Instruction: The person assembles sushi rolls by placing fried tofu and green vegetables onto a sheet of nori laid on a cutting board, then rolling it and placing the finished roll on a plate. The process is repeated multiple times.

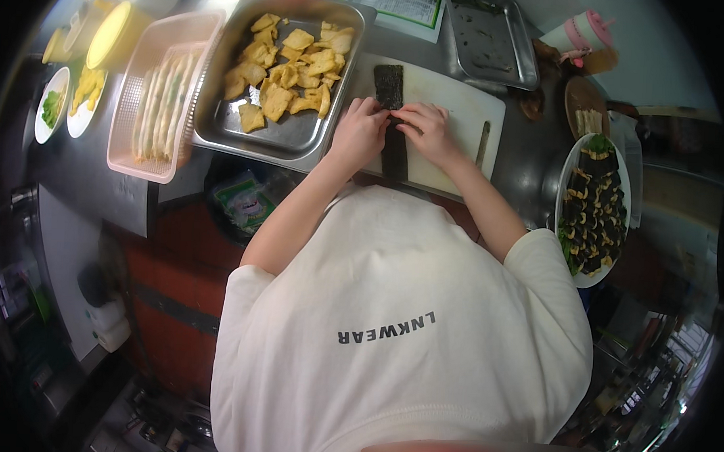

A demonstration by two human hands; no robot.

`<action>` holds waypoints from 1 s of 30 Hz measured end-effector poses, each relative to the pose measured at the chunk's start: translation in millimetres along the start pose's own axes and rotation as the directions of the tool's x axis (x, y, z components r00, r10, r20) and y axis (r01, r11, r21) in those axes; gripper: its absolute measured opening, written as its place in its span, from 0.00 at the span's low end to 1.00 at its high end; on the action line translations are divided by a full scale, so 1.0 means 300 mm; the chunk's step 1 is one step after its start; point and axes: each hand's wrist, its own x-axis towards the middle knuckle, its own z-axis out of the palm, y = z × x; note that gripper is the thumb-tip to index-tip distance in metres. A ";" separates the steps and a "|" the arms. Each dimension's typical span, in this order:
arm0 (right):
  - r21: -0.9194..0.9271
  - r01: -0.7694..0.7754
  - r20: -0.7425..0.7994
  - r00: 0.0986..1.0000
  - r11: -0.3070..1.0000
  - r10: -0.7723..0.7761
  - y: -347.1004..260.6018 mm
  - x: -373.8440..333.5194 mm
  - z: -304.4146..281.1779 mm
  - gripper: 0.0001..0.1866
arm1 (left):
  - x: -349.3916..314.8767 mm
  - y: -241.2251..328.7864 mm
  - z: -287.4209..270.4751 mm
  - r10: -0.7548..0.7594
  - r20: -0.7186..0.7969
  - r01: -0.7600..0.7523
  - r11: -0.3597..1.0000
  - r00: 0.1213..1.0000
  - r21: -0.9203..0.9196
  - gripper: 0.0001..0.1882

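A dark strip of nori seaweed lies lengthwise on the white cutting board. My left hand and my right hand meet over its middle, fingertips bent in and pinching at the strip. Whatever may be rolled inside it is hidden under my fingers. Nearer to me, the dark strip shows again below my hands. Left of the board stands a steel tray holding flat, yellow fried pieces. On the far right, a white oval platter bears rows of small nori-wrapped rolls with yellow ends.
A pink basket of long pale sticks sits left of the steel tray. Small plates of greens and yellow slices are farther left. Behind the board are a shallow steel tray, a pink-and-white cup and a brown bowl.
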 end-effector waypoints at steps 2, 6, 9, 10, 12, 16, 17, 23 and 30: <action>-0.042 0.020 -0.038 0.999 0.999 -0.022 0.010 0.007 0.010 0.14 | 0.014 0.006 -0.004 -0.003 -0.011 0.003 0.999 1.000 0.054 0.10; -0.102 0.007 -0.089 0.996 0.995 -0.016 0.002 0.014 0.016 0.13 | 0.018 -0.011 -0.008 0.086 -0.049 -0.083 0.995 0.995 0.052 0.10; -0.093 -0.005 -0.083 0.997 0.996 -0.003 -0.013 0.021 0.011 0.14 | 0.014 -0.022 -0.005 0.110 -0.022 -0.109 0.993 0.994 0.049 0.10; -0.091 -0.008 -0.081 0.997 0.996 0.001 -0.015 0.025 0.010 0.14 | 0.017 -0.023 -0.007 0.105 -0.009 -0.104 0.993 0.994 0.057 0.09; -0.086 -0.016 -0.077 0.997 0.996 0.009 -0.015 0.034 0.010 0.15 | 0.034 -0.027 -0.013 0.100 0.058 -0.106 0.989 0.993 0.106 0.09; 0.014 0.048 -0.062 0.997 0.999 -0.047 0.016 0.031 0.008 0.14 | 0.084 -0.026 -0.038 0.093 0.186 -0.122 0.980 0.978 0.156 0.08; -0.022 0.050 -0.066 0.996 0.999 -0.051 0.021 0.033 0.008 0.14 | 0.090 -0.036 -0.033 0.102 0.178 -0.129 0.981 0.979 0.144 0.08; -0.135 0.053 -0.114 0.991 0.989 -0.069 0.020 0.068 0.006 0.12 | 0.103 -0.058 -0.008 0.147 0.083 -0.154 0.984 0.986 0.087 0.08; -0.065 -0.004 -0.116 0.993 0.998 -0.004 0.032 0.077 0.014 0.14 | 0.111 -0.075 -0.009 0.169 0.104 -0.177 0.981 0.980 0.080 0.09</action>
